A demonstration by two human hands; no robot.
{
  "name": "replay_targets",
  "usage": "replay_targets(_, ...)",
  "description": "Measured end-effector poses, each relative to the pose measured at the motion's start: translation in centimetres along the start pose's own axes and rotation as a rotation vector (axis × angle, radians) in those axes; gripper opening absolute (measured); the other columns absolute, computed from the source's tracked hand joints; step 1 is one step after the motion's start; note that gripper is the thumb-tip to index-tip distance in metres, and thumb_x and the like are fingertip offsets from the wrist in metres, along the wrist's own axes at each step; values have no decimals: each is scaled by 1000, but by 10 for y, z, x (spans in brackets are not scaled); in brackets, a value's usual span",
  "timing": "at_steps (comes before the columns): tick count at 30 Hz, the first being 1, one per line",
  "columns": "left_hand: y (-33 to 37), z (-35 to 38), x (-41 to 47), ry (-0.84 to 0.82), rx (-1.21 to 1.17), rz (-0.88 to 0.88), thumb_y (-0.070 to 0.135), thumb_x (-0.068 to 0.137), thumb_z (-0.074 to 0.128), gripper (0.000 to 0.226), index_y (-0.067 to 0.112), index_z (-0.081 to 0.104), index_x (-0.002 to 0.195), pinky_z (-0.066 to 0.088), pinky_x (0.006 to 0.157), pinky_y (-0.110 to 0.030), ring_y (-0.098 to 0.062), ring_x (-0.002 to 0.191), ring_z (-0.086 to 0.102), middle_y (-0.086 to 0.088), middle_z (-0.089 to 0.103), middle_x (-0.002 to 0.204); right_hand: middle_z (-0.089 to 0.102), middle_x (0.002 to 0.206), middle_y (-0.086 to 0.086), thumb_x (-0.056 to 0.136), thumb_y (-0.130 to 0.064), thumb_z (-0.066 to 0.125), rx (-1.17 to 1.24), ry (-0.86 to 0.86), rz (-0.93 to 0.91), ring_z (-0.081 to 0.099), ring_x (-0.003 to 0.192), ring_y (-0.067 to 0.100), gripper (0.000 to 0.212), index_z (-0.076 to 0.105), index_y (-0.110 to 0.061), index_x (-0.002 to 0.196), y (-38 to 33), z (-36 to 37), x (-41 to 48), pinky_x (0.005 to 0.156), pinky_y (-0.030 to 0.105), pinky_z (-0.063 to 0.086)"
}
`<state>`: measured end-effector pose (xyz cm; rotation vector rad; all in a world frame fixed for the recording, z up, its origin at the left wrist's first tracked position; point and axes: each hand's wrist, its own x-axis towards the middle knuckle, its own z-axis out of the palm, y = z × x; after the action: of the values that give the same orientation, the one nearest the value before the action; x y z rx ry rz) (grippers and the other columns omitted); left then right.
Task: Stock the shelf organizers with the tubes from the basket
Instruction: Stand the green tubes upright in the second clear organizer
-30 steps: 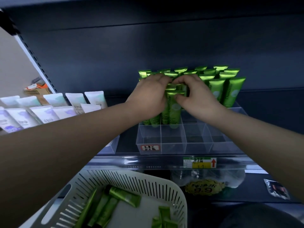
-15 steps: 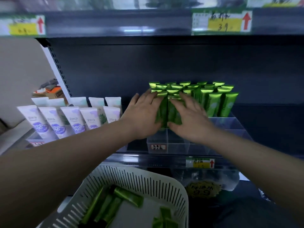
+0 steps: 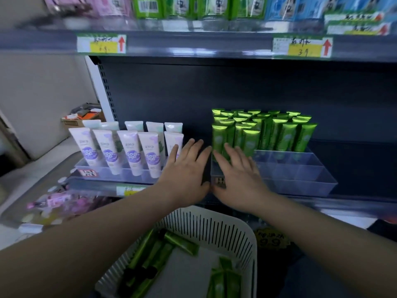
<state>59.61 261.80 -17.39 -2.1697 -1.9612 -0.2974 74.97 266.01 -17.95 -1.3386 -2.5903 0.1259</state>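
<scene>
Several shiny green tubes (image 3: 264,132) stand upright in a clear divided organizer (image 3: 300,175) on the dark shelf. My left hand (image 3: 184,175) is flat and empty, just left of the organizer's front corner. Beside it, my right hand (image 3: 238,175) has its fingers spread over the organizer's front left cells, fingertips near the front row of green tubes, holding nothing. Below, a white slotted basket (image 3: 217,229) holds several more green tubes (image 3: 159,252) lying flat.
White and purple tubes (image 3: 126,151) fill a second clear organizer to the left. The shelf above carries price tags (image 3: 303,47) and packaged goods. A cardboard box (image 3: 83,119) sits far left. Pink packets (image 3: 55,203) lie on the lower shelf.
Both hands have let go of the green tubes and drawn back toward the front of the organizer. The view has pulled back and tilted up, showing the upper shelf.
</scene>
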Motion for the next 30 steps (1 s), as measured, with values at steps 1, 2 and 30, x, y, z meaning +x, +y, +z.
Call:
replay_targets(1, -1, 2, -7, -2, 1, -7, 48, 83, 49, 85, 22, 1, 149, -2, 118, -46, -19, 145, -6, 0, -1, 157, -18, 156, -3, 86, -57, 46, 2, -1, -10, -16, 143, 21, 85, -5, -31, 148, -4, 5, -4, 116, 47, -4)
replay_targets(2, -3, 4, -14, -5, 3, -11, 48, 84, 48, 85, 22, 1, 149, -1, 118, -47, -19, 145, -6, 0, 0, 157, -17, 156, -3, 86, -57, 46, 4, -2, -19, -16, 143, 21, 85, -6, -31, 148, -7, 10, -7, 116, 46, -4)
replay_targets(30, -43, 129, -126, -420, -159, -104, 41, 81, 53, 83, 15, 12, 148, 8, 119, -33, -19, 143, 11, -4, 14, 155, -1, 157, -2, 84, -42, 57, 225, -478, 74, 2, 144, 20, 83, 7, -27, 149, -29, 157, -72, 118, 42, 15)
